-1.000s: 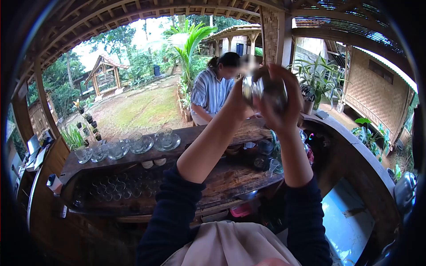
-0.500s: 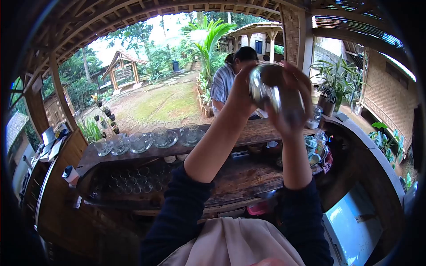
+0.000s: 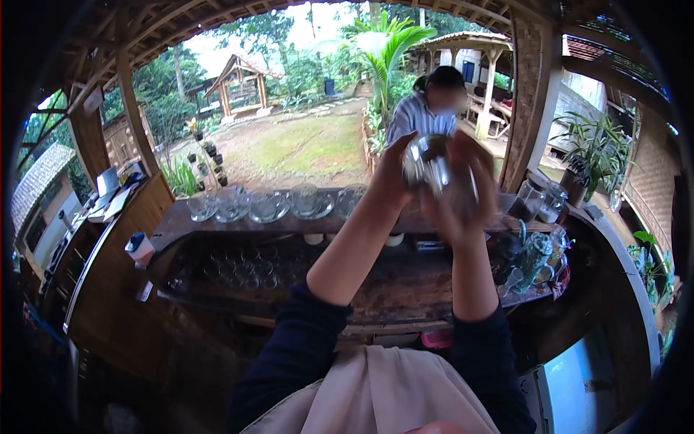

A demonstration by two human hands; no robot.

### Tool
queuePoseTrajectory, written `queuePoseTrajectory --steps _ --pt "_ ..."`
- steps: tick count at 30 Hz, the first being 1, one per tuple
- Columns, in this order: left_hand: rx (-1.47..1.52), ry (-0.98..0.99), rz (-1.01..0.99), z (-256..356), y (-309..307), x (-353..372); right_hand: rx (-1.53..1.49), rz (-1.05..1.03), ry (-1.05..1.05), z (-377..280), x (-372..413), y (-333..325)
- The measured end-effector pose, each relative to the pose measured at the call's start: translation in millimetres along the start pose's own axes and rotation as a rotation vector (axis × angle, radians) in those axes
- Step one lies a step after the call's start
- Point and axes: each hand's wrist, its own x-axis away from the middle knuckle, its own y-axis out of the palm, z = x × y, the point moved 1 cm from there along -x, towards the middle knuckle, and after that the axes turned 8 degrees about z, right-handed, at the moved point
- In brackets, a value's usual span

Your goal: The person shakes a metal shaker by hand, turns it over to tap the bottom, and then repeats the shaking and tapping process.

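Note:
A shiny metal shaker [image 3: 438, 171] is raised in front of me above the wooden counter, tilted and partly blurred by motion. My left hand [image 3: 397, 175] is closed around its left side. On its right, my right hand [image 3: 466, 206] wraps over the metal, its fingers smeared. Much of the shaker is hidden by the two hands. Beyond and below them runs the dark wooden counter [image 3: 173, 220], carrying a row of clear glass cups on saucers [image 3: 269, 207].
Across the counter is a person in a striped shirt [image 3: 407, 121]. Drinking glasses [image 3: 242, 267] crowd the shelf below. Glass jars [image 3: 530, 198] and a teal glass pitcher [image 3: 536, 254] stand at the right. A pale blue-white appliance [image 3: 578, 383] sits low right.
The shaker and both hands have come down a little, still gripping together. My view has turned left, so the surroundings sit further right. The person's head is now more visible.

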Motion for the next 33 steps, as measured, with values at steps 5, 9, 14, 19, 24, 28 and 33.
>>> queuePoseTrajectory --steps 5,9,14,19,24,28,33 --pt "0.475 -0.065 0.179 -19 -33 20 0.047 -0.29 0.228 -24 -3 15" --pt "0.486 -0.012 -0.255 30 34 93 -0.076 -0.382 -0.227 -86 9 19" --pt "-0.23 0.271 0.322 41 -5 107 -0.238 -0.176 -0.306 -63 60 47" --pt "0.29 0.205 0.319 29 -91 96 -0.102 -0.197 0.665 -23 67 91" --pt "-0.118 0.402 0.11 96 3 146 -0.352 -0.131 -0.185 -127 46 88" --pt "0.084 0.405 -0.111 117 -18 156 -0.452 0.022 -0.392 -134 67 112" --pt "0.153 0.265 0.546 117 -106 179 -0.407 -0.296 0.452 -68 113 166"
